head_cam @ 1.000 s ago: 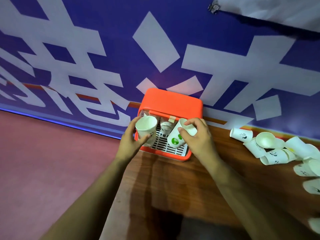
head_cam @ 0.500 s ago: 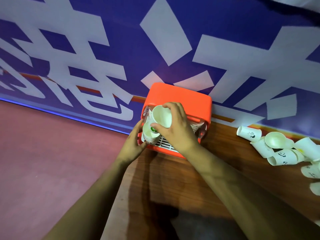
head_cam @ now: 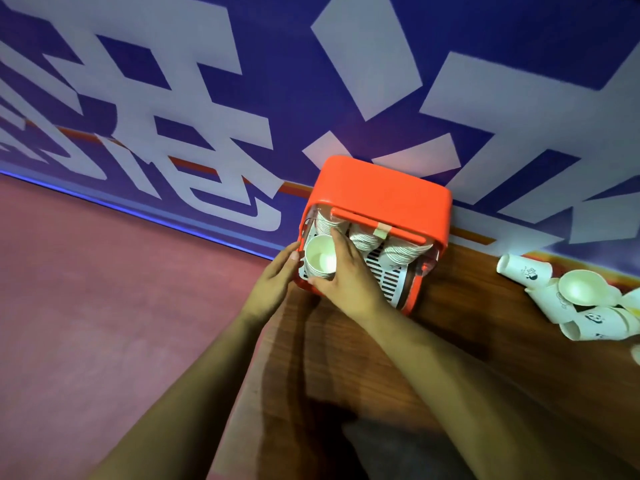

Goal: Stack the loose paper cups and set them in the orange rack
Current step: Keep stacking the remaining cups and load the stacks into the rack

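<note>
rack: boxy orange plastic rack (head_cam: 381, 199), rounded corners, white slatted floor; sits on brown wood-grain table (head_cam: 450, 327).
stack: nested stack of white paper cups (head_cam: 320, 261), ribbed rims, in the rack's front-left corner.
right hand (head_cam: 349, 282): thumb and fingers clamped round the stack.
left hand (head_cam: 277, 277): fingers straight, against the rack's left wall.
loose cups: printed white paper cups (head_cam: 571, 299), tumbled on the table right of the rack.

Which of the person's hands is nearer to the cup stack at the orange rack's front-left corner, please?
Right. The right hand grips the front-left cup stack, thumb and fingers round its rim; the left hand rests against the outer left wall of the orange rack, beside the stack.
</note>
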